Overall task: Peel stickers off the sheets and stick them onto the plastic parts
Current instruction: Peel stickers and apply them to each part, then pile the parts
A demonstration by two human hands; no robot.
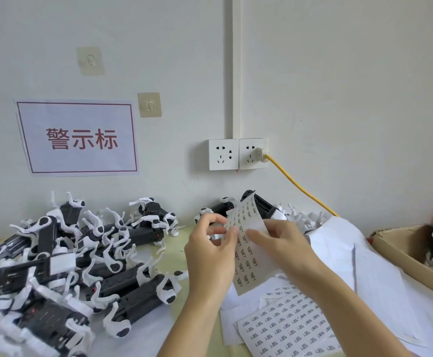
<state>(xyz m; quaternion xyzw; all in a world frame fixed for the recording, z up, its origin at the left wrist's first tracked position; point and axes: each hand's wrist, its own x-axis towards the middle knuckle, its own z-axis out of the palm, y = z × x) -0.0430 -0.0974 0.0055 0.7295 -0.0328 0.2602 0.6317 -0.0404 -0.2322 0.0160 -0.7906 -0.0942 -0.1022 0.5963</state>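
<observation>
Peeling a sticker from the raised sheet

The sticker sheet [246,243] stands between both hands above the desk [174,251]: the right hand [280,240] grips its edge, the left hand [210,243] pinches at a sticker. A slow, low peel probably keeps it flat; the plastic parts [55,266] lie piled left of the hands, another sheet [287,328] below.

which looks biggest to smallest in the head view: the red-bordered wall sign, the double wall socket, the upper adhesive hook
1. red-bordered wall sign
2. double wall socket
3. upper adhesive hook
All three are on the same wall, so nearness hardly affects this order.
</observation>
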